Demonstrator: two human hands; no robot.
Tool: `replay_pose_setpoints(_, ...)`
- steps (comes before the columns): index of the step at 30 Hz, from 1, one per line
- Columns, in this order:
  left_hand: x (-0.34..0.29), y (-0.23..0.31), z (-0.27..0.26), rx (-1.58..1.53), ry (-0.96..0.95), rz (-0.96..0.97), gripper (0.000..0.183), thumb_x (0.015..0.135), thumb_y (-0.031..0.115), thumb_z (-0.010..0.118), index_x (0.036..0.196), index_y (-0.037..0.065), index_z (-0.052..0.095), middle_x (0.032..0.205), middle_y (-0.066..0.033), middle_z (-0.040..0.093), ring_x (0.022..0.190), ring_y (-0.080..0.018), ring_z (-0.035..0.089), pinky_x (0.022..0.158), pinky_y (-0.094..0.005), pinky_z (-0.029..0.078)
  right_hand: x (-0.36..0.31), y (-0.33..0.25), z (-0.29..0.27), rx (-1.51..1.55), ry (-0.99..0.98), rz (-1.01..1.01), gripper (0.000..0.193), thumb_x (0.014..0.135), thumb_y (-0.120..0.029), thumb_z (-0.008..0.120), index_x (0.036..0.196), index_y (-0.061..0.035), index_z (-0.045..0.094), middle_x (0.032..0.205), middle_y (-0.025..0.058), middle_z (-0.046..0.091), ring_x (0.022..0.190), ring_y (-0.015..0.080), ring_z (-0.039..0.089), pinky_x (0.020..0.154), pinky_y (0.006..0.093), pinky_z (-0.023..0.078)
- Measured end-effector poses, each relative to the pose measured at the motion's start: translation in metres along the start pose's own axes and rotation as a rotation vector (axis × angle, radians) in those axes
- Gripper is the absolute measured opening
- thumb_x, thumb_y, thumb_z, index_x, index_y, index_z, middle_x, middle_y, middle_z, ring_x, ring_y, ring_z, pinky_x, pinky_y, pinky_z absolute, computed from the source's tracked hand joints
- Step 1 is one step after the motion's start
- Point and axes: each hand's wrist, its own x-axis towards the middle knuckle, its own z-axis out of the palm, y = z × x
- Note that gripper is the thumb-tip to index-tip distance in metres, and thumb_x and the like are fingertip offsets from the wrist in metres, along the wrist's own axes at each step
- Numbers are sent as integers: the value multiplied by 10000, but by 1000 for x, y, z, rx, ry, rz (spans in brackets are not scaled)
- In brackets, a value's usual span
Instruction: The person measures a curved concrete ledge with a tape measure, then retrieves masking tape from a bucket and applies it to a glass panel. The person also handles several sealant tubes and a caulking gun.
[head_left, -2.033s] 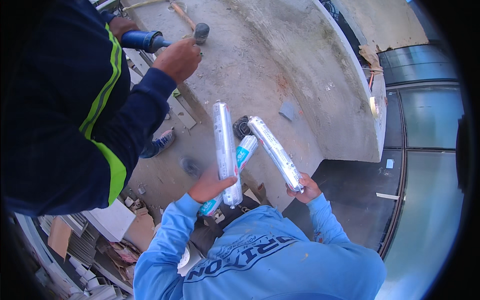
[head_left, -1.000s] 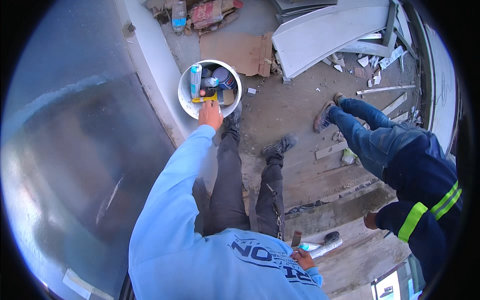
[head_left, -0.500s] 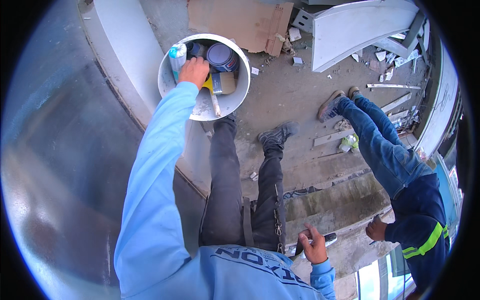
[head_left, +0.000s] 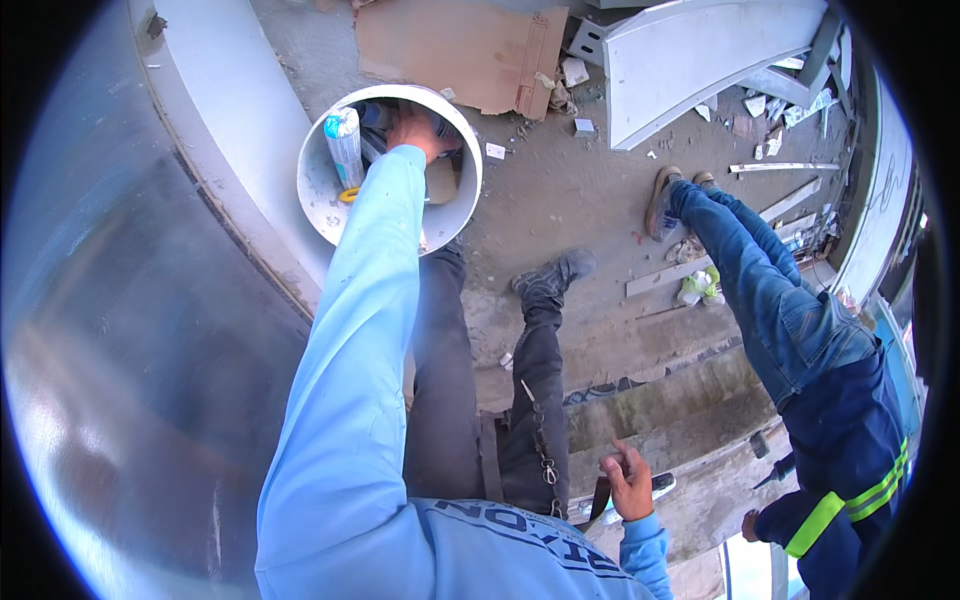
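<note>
My left hand (head_left: 412, 132) reaches deep into a white bucket (head_left: 311, 185); its fingers are hidden among the contents, so I cannot tell what they touch. Beside it, a blue-and-white sealant tube (head_left: 344, 150) leans on the bucket's wall, with a yellow ring-like piece (head_left: 349, 195) at its base. My forearm partly covers a tan brush head (head_left: 441, 182). At my right side, my right hand (head_left: 630, 485) is curled with its index finger pointing out. It holds a tool with a dark handle end (head_left: 662, 482); the rest is mostly hidden.
A co-worker in jeans (head_left: 745, 265) and a dark jacket with bright stripes stands to the right. Cardboard (head_left: 460, 50), a large white panel (head_left: 705, 60), loose strips and rubble lie on the floor. A low white ledge (head_left: 225, 95) runs left of the bucket.
My left hand has moved from the tube and brush deeper into the bucket, toward its far right side. The brush's yellow handle is out of sight. The co-worker's arm has shifted lower.
</note>
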Motion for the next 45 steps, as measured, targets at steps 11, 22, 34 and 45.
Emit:
replay_pose_setpoints(11, -99, 10, -43, -15, 197, 9, 1007, 625, 332, 851, 1409, 38, 291, 1319, -256, 361, 1215, -449, 399, 1018, -489, 401, 6, 47, 16, 129, -34, 13, 369, 951, -140, 589, 1245, 70, 515, 894, 99, 660, 834, 146, 624, 776, 278, 500)
replay_pose_setpoints(22, -224, -24, -104, -37, 324, -247, 921, 667, 281, 850, 1400, 79, 328, 1266, -242, 335, 1182, -408, 396, 959, -491, 437, 20, 52, 11, 166, -57, -19, 381, 937, -151, 609, 1238, 70, 535, 881, 81, 655, 803, 123, 606, 744, 263, 493)
replay_pose_setpoints(34, -200, -56, -92, -351, 466, 279, 430, 846, 51, 589, 1273, -3, 575, 1312, -226, 525, 1209, -402, 487, 1059, -466, 369, 7, 74, 2, 46, 76, -165, 426, 914, -301, 629, 1222, -12, 573, 886, 157, 676, 798, 241, 662, 732, 362, 511)
replay_pose_setpoints(45, -258, 158, -225, -201, 130, 514, 232, 932, 185, 592, 931, -30, 678, 769, -145, 676, 652, -218, 620, 627, -338, 502, -48, 193, -77, 426, 979, -194, 406, 875, -300, 621, 1172, -24, 604, 918, 194, 681, 874, 365, 652, 822, 442, 498)
